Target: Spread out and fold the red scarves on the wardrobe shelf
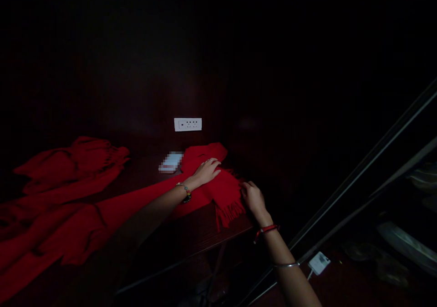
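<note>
A red scarf (pixel 225 191) with a fringed end lies on a dark wooden surface, partly folded over itself. My left hand (pixel 206 171) rests on top of it, fingers stretched out and pressing lightly on the cloth. At the fringed right edge, my right hand (pixel 253 198) is closed, with curled fingers pinching the scarf's border. The fingertips there are partly hidden in shadow. From under my left arm, a long stretch of red cloth (pixel 136 202) runs to the lower left.
More red fringed cloth (pixel 75 161) lies heaped at the left. A blurred-out pale rectangular object (pixel 171 162) sits behind the scarf. A white socket panel (pixel 187 124) is on the dark wall. Low at the right are a metal-edged frame (pixel 362 170) and a small white box (pixel 319 263).
</note>
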Available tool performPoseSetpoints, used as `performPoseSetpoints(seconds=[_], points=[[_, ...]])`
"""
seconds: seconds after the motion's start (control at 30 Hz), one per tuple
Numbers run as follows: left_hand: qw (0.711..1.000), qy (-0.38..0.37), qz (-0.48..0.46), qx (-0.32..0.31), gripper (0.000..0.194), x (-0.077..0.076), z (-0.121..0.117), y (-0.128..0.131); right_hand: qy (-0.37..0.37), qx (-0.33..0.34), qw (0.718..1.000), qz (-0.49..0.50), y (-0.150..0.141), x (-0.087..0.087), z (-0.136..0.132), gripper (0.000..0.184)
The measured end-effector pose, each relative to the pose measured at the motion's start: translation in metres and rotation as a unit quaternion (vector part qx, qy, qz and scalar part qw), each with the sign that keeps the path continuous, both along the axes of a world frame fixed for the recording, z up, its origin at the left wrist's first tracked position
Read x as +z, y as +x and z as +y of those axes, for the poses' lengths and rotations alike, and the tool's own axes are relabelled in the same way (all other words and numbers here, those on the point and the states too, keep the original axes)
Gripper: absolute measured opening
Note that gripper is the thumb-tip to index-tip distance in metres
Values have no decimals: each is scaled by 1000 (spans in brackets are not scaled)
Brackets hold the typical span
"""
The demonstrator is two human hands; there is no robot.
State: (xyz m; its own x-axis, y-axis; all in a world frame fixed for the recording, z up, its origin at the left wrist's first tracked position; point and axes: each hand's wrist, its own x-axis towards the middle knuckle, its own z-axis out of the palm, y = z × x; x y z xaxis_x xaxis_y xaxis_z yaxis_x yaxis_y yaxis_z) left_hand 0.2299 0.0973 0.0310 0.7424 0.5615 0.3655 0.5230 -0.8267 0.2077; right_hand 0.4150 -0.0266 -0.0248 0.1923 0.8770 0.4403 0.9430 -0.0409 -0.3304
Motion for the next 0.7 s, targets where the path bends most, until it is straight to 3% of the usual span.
performPoseSetpoints(seconds=[0.07, 0.17, 0.23, 0.33, 0.47, 0.7], points=[[998, 31, 42, 22, 45, -7, -26, -29, 7, 7, 1000, -2, 1, 3, 1, 25], [985, 20, 151, 83, 61, -25, -59, -71, 26, 10, 1000, -1, 4, 8, 5, 25], [972, 3, 202, 123, 57, -33, -73, -91, 30, 3, 999, -14, 4, 13, 7, 25], [961, -9, 247, 121, 55, -32, -85, -107, 15, 6, 997, -71, 0, 19, 6, 26], [960, -11, 252, 121, 51, -19, -82, -118, -18, 60, 988, -143, -3, 22, 6, 25], [993, -26, 110, 37, 19, 11, -51, -158, 28, 99, 993, -60, 12, 26, 20, 20]])
